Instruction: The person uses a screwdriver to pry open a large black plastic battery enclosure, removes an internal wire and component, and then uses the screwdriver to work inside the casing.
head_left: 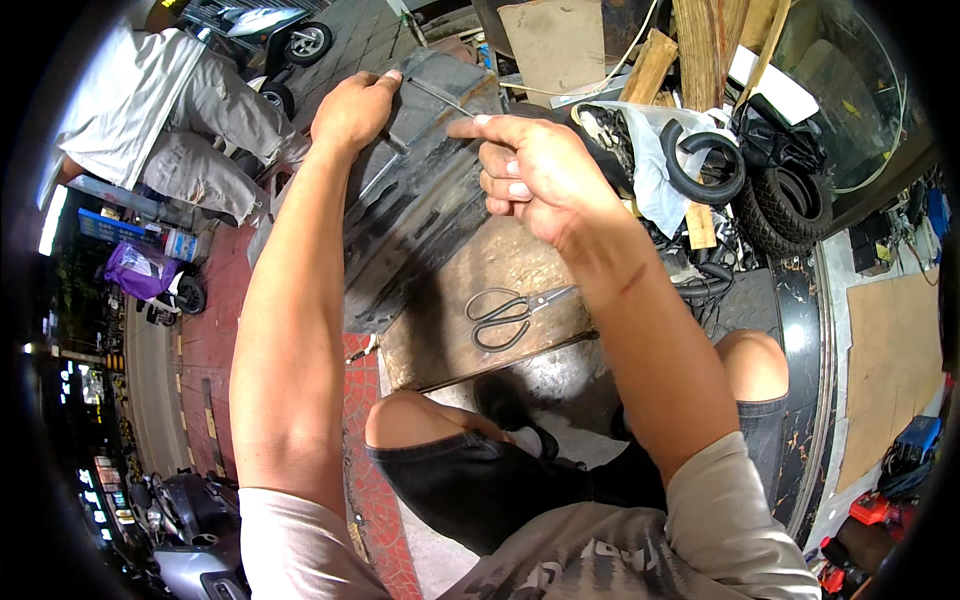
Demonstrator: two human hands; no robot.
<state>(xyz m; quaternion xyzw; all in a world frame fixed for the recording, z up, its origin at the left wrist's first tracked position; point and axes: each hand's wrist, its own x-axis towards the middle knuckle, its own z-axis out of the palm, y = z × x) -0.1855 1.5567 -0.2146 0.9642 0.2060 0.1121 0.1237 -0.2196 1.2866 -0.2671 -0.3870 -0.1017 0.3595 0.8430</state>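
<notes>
A dark, scuffed grey sheet (405,240) lies over the wooden board (430,345), with thin metal strips (437,95) near its far end. My left hand (350,122) is at that end, fingers curled round something I cannot make out, thumb beside a strip. Just right of it, my right hand (525,170) has its index finger stretched to the end of a strip and its other fingers curled, their contents hidden. Scissors with black looped handles (500,330) lie on the board below the right hand, the blades pointing right, partly behind my wrist.
Tyres (790,210), an inner tube (725,175), a plastic bag (655,205) and wood pieces (700,50) crowd the right. A person in grey trousers (200,140) is at upper left, near parked scooters (300,45). A red pavement (210,340) runs along the left.
</notes>
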